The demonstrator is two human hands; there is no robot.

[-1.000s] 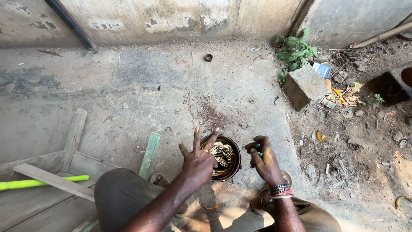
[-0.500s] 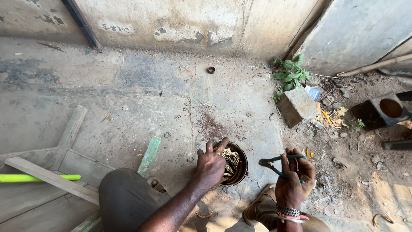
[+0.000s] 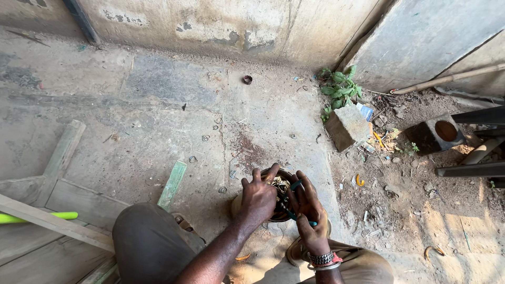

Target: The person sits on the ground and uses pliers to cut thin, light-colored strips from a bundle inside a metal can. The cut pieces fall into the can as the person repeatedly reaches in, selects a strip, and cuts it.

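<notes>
— What lies at far left?
— A bright green rod [image 3: 37,216] under wooden slats [image 3: 58,158] on the concrete floor.
— And the hands?
— The left hand [image 3: 259,200] rests over a dark round bowl [image 3: 273,176] of small metal pieces, fingers curled loosely, gripping nothing I can see. The right hand [image 3: 307,210], fingers closed, holds green-handled pliers [image 3: 292,199] at the bowl's rim.
— Farther right?
— A concrete block [image 3: 347,126].

Daylight is falling evenly over the concrete floor [image 3: 158,105], brightening toward 4 o'clock. Shadows are staying soft. Focus is holding sharp; wide-angle distortion is bending edges at the corners.
</notes>
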